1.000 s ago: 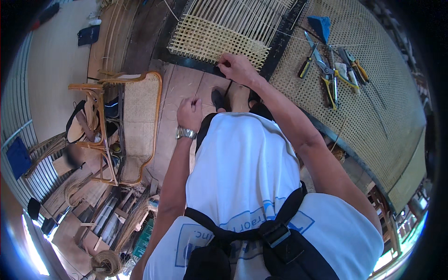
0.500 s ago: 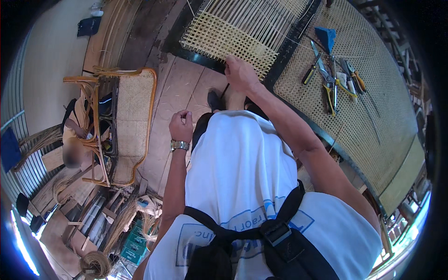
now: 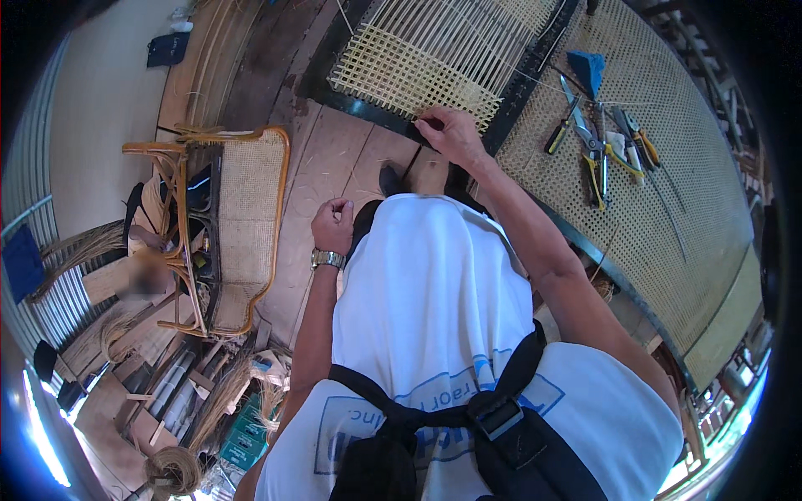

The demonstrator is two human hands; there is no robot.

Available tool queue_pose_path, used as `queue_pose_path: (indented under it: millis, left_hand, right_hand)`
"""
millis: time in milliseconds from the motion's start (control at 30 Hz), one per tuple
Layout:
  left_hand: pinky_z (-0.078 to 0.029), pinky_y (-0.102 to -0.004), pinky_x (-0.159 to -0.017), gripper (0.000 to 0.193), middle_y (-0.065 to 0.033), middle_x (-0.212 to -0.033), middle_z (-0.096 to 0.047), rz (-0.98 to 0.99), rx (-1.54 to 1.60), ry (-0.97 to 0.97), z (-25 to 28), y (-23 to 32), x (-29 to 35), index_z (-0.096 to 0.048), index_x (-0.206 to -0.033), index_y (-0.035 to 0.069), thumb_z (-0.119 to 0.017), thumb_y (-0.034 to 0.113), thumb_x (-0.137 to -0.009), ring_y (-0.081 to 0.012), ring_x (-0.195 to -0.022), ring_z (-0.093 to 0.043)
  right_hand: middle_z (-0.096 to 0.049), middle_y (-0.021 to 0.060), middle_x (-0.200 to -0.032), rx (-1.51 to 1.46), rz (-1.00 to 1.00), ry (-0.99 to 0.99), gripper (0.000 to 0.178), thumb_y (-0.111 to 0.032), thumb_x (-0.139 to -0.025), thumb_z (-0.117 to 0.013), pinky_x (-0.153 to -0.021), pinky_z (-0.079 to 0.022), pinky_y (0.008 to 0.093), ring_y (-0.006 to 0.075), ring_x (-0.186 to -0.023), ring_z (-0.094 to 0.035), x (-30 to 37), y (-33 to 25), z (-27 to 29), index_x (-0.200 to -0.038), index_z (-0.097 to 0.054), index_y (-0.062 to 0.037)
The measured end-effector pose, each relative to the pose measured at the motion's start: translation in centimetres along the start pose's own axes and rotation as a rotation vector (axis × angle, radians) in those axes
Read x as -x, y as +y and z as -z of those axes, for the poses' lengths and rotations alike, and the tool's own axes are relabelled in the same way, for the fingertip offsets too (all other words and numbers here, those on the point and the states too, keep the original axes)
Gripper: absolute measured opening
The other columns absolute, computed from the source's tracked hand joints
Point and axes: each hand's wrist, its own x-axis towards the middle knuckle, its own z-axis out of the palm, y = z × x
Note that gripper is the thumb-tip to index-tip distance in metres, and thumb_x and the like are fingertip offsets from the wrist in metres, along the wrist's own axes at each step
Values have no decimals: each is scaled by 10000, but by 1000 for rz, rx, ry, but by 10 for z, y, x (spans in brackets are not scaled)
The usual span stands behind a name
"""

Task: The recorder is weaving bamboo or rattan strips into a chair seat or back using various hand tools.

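In front of me lies a panel of pale cane strips [image 3: 409, 75], tightly woven at its near part, with long parallel strands beyond. A dark frame [image 3: 359, 107] borders it. At the panel's near edge, my right hand [image 3: 454, 135] has thumb and fingertips pinched together; whatever they hold is too small to make out. My left hand [image 3: 332, 225], a metal watch on its wrist, is closed beside my lap, away from the panel. Its fingers hide anything inside.
To the right, a large woven cane panel [image 3: 668, 192] bears a screwdriver [image 3: 554, 137], yellow-handled snips [image 3: 591, 144], pliers [image 3: 642, 142] and a blue object [image 3: 588, 73]. Leftward stands a cane-seated bench [image 3: 246, 196], with another person [image 3: 146, 230] behind it. Coiled cane [image 3: 174, 470] and green crates [image 3: 245, 434] sit lower left.
My right hand has drawn back slightly toward me, from over the weave to the frame's near edge. The left hand stays closed beside my lap. The whole view has shifted a little.
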Motion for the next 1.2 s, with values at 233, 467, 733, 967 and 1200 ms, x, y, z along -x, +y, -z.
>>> queue_pose_path:
  millis: [233, 467, 733, 967, 1200]
  left_hand:
    - [-527, -343, -645, 241, -123, -897, -720, 7, -10, 18, 1, 6, -2, -727, -953, 29, -703, 260, -888, -224, -724, -671]
    - [-538, -356, -686, 260, -133, -909, -720, -18, -6, -19, -9, 17, -10, -721, -968, 25, -720, 268, -877, -241, -771, -690]
    - [-517, -372, -861, 673, -169, -1076, -706, -165, 209, 127, -90, 87, -63, -581, -1228, -48, -842, 375, -774, -222, -970, -677]
    - [-441, -391, -1027, 936, -181, -1246, -635, 185, 467, 98, -140, 80, -106, -478, -1311, -105, -937, 360, -640, -268, -1171, -588]
    - [-467, -379, -986, 995, -216, -1225, -653, 120, 551, 153, -135, 101, -102, -483, -1299, -126, -919, 469, -632, -291, -1118, -629]
  right_hand:
    - [-710, 156, -818, 32, -27, 8, 204, -209, -831, -715, -700, -549, 358, 287, -731, -696, -9, 0, 1, -953, -727, -46]
    - [-696, 177, -795, 102, -76, 11, 234, -254, -852, -729, -692, -541, 384, 318, -718, -681, -13, 3, -6, -913, -699, -30]
    - [-666, 147, -732, -38, -112, 195, 245, -259, -929, -690, -614, -508, 343, 223, -644, -643, 27, 0, 41, -954, -677, -16]
    - [-670, 180, -818, 188, -110, 481, 171, -179, -905, -680, -680, -522, 399, 327, -739, -666, 104, 23, 131, -939, -655, -13]
    - [-621, 137, -1034, 687, 51, 588, 196, -182, -861, -664, -864, -474, 446, 334, -1041, -576, 57, 34, 175, -996, -640, -42]
